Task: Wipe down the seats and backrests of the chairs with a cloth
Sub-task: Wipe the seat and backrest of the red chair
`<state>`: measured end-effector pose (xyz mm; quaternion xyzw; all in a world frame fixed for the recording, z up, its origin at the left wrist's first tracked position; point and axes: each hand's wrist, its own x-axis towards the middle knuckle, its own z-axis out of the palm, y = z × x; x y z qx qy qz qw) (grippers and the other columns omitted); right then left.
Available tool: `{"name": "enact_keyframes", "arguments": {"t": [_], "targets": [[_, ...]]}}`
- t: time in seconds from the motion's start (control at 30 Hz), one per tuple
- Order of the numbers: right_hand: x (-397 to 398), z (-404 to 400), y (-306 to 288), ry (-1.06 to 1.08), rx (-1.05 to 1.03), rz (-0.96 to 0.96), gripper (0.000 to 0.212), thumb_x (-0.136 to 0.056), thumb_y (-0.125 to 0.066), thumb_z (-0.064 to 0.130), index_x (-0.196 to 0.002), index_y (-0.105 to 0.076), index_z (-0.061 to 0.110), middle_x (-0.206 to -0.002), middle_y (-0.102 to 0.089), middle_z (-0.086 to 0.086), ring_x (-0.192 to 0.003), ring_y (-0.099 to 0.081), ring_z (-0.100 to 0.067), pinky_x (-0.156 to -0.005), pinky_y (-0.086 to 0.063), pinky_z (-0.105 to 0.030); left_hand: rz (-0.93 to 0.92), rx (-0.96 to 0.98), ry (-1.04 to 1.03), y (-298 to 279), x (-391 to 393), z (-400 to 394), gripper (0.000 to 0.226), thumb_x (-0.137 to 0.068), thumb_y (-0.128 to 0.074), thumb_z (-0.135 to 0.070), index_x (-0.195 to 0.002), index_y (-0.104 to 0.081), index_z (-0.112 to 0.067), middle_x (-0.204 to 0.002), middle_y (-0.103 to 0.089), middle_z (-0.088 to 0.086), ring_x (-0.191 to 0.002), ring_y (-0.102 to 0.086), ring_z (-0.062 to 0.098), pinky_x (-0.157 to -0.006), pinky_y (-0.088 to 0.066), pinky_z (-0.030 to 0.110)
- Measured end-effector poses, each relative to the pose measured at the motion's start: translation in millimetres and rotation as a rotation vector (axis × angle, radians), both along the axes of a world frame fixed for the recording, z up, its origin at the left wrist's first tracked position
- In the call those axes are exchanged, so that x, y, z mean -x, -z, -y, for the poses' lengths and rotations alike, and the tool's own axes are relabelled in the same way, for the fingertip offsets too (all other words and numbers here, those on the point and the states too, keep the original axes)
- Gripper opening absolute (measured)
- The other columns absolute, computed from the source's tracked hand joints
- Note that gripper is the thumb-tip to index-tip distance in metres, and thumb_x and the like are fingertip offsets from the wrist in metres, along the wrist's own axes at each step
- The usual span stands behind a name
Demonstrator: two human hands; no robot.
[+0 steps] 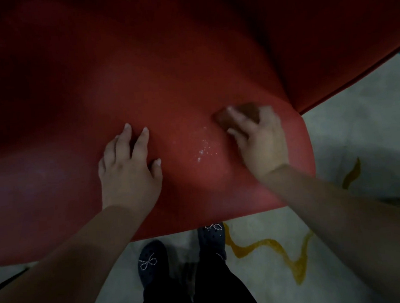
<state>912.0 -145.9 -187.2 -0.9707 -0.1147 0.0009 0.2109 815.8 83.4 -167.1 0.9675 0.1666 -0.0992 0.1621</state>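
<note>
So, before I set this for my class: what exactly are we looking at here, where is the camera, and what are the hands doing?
There is no machine, only a person's two bare hands. The single picture comes from a camera worn on the person's head, looking down. The big smooth red plastic chair seat fills most of the view. The left hand rests on it with fingers spread, holding nothing. The right hand presses a small dark reddish-brown cloth against the seat. Between the hands lies a patch of small white specks, perhaps droplets or crumbs; the picture is too dim to tell. Below are the person's dark shoes with beaded bows on a pale floor with yellow wavy lines.
</note>
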Motion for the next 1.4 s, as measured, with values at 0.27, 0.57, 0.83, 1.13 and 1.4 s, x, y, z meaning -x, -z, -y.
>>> {"name": "enact_keyframes", "arguments": {"t": [0.27,0.57,0.83,1.13,1.4], "targets": [[28,-45,-3,-0.172,-0.103,-0.058,0.042,-0.088,-0.068,0.024,-0.129,-0.062,0.031,-0.107,-0.052,-0.016,-0.094,-0.052,-0.036,-0.08,-0.05,-0.044,0.003,0.039,-0.01,-1,2,-1,0.063,-0.09,-0.056,-0.033,-0.148,-0.032,-0.025,-0.158,-0.02,0.005,-0.142,-0.017,0.028,-0.113,-0.022,0.053],[-1,-58,1,0.211,-0.101,-0.062,0.042,-0.091,-0.063,0.029,-0.132,-0.058,0.035,-0.117,-0.048,-0.012,-0.104,-0.047,-0.03,-0.091,-0.046,-0.042,0.005,0.008,0.021,3,6,0,0.065,-0.089,-0.057,-0.036,-0.148,-0.033,-0.024,-0.157,-0.02,0.009,-0.143,-0.018,0.03,-0.111,-0.023,0.054],[23,-39,-4,-0.264,0.05,-0.009,0.042,-0.088,-0.066,0.033,-0.129,-0.061,0.036,-0.106,-0.054,-0.014,-0.092,-0.052,-0.035,-0.072,-0.05,-0.046,-0.011,-0.005,0.092,-1,20,-12,0.066,-0.087,-0.06,-0.037,-0.147,-0.035,-0.023,-0.157,-0.022,0.009,-0.142,-0.022,0.03,-0.111,-0.027,0.053],[69,-62,-2,-0.279,-0.002,-0.012,0.041,-0.089,-0.061,0.035,-0.13,-0.06,0.036,-0.101,-0.053,-0.012,-0.086,-0.051,-0.032,-0.065,-0.05,-0.041,0.006,-0.013,0.063,-1,40,-10,0.068,-0.083,-0.066,-0.033,-0.144,-0.04,-0.017,-0.153,-0.029,0.01,-0.137,-0.028,0.031,-0.109,-0.031,0.052],[32,-19,5,0.343,-0.014,-0.013,0.043,-0.092,-0.061,0.032,-0.135,-0.056,0.034,-0.112,-0.047,-0.017,-0.099,-0.048,-0.037,-0.083,-0.047,-0.043,0.008,0.021,0.089,-4,43,5,0.065,-0.086,-0.063,-0.034,-0.144,-0.039,-0.017,-0.154,-0.027,0.009,-0.139,-0.026,0.029,-0.11,-0.03,0.051]]}}
